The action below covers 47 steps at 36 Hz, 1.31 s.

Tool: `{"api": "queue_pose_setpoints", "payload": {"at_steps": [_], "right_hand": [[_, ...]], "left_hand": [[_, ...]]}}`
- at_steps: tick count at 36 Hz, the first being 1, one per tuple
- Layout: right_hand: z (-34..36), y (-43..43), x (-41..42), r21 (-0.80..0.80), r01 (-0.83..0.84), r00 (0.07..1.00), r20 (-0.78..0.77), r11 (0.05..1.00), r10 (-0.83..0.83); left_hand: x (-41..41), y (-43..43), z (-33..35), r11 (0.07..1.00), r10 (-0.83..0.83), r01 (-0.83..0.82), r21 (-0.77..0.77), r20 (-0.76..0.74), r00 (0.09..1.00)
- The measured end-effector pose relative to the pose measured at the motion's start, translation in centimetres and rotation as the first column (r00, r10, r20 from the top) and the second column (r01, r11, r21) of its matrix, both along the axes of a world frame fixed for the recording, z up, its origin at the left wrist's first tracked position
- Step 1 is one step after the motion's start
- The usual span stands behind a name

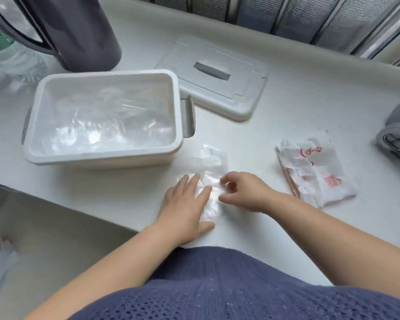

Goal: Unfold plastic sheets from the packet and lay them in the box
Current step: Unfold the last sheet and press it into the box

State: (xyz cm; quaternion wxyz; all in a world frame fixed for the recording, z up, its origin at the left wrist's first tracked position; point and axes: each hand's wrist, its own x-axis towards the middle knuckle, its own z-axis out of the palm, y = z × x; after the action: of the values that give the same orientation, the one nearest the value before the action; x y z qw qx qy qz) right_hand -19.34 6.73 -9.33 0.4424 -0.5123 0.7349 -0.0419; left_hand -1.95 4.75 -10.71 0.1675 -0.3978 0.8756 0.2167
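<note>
A clear plastic sheet [211, 162], partly folded and crumpled, lies on the white table in front of me. My left hand [187, 204] presses flat on its near left part with straight fingers. My right hand [243, 192] pinches the sheet's right edge between thumb and curled fingers. The open white box [178, 125] stands to the left, with clear sheets [102, 125] lying inside. The torn white packet [314, 172] with red print lies to the right of my hands.
The box's white lid [217, 88] with a grey slot lies behind the box. A dark kettle [79, 31] and a plastic bottle [7, 54] stand at the back left. A grey object [397, 139] sits at the right edge. The table's front edge runs near my left arm.
</note>
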Motion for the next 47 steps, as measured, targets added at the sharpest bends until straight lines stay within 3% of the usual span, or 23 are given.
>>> {"api": "queue_pose_setpoints", "payload": {"at_steps": [1,3,5,7,9,12,14,17,20,25,28,30,33,38,40,42,45,47], "right_hand": [[-0.2,0.3,-0.1,0.003,-0.018,1.000,0.007,1.000,0.018],[-0.3,0.6,-0.3,-0.011,-0.027,0.999,0.022,1.000,0.027],[-0.3,0.7,-0.5,-0.014,-0.037,0.998,0.049,0.999,0.038],[-0.1,0.6,-0.4,-0.012,0.005,0.994,0.106,1.000,-0.004],[0.2,0.3,-0.3,-0.027,0.120,0.973,0.202,0.992,-0.112],[1.0,-0.4,-0.2,0.047,0.325,0.856,0.411,0.945,-0.314],[1.5,-0.8,-0.4,0.125,0.413,0.762,0.496,0.902,-0.417],[2.2,-1.8,-1.1,0.143,0.602,0.661,0.462,0.786,-0.591],[2.7,-2.8,-2.3,0.177,0.716,0.564,0.425,0.676,-0.708],[3.7,-2.7,-2.9,0.508,0.503,0.561,0.425,0.700,-0.711],[4.0,-2.4,-2.5,0.606,0.388,0.487,0.505,0.694,-0.713],[4.7,-2.5,-2.1,0.582,0.366,0.383,0.617,0.726,-0.688],[6.1,-3.4,-2.1,0.381,0.455,0.328,0.769,0.805,-0.549],[9.4,-4.3,-3.0,0.280,0.682,0.161,0.844,0.676,-0.512],[10.1,-4.8,-3.4,0.262,0.708,0.163,0.843,0.656,-0.512],[10.7,-5.0,-3.7,0.224,0.628,0.268,0.837,0.745,-0.477],[11.5,-4.8,-4.0,0.162,0.303,0.358,0.894,0.939,-0.269],[11.8,-4.9,-3.5,0.087,0.165,0.391,0.909,0.982,-0.146]], "left_hand": [[0.2,0.7,-0.9,1.000,0.023,-0.024,-0.007,-0.039,0.999],[0.4,2.0,-1.8,0.976,0.175,-0.206,-0.063,-0.325,0.929],[0.4,2.3,-1.7,0.844,0.481,-0.535,0.053,-0.518,0.707],[0.1,2.0,-1.5,0.678,0.713,-0.694,0.243,-0.448,0.540],[-0.7,1.3,-1.2,0.632,0.771,-0.704,0.324,-0.345,0.535],[-2.0,0.6,-0.4,0.646,0.763,-0.676,0.354,-0.285,0.580],[-2.4,0.4,0.3,0.653,0.757,-0.682,0.331,-0.332,0.563],[-2.1,0.3,1.5,0.708,0.693,-0.615,0.348,-0.511,0.509],[-1.8,0.0,3.7,0.803,0.585,-0.486,0.344,-0.607,0.537],[-1.6,-1.4,8.3,0.883,0.459,-0.334,0.329,-0.754,0.470],[-1.6,-2.2,10.8,0.890,0.438,-0.317,0.327,-0.802,0.405],[-1.8,-2.6,11.9,0.894,0.431,-0.302,0.330,-0.817,0.384],[-2.0,-3.1,12.9,0.881,0.463,-0.285,0.378,-0.814,0.350],[-1.3,-4.9,13.7,0.870,0.453,-0.375,0.321,-0.820,0.349],[-1.0,-5.8,14.0,0.879,0.404,-0.414,0.235,-0.829,0.386],[-0.8,-6.6,14.4,0.882,0.374,-0.430,0.192,-0.841,0.391],[-0.6,-7.6,14.7,0.871,0.413,-0.422,0.251,-0.840,0.353],[-0.3,-8.3,14.7,0.862,0.443,-0.411,0.295,-0.834,0.329]]}}
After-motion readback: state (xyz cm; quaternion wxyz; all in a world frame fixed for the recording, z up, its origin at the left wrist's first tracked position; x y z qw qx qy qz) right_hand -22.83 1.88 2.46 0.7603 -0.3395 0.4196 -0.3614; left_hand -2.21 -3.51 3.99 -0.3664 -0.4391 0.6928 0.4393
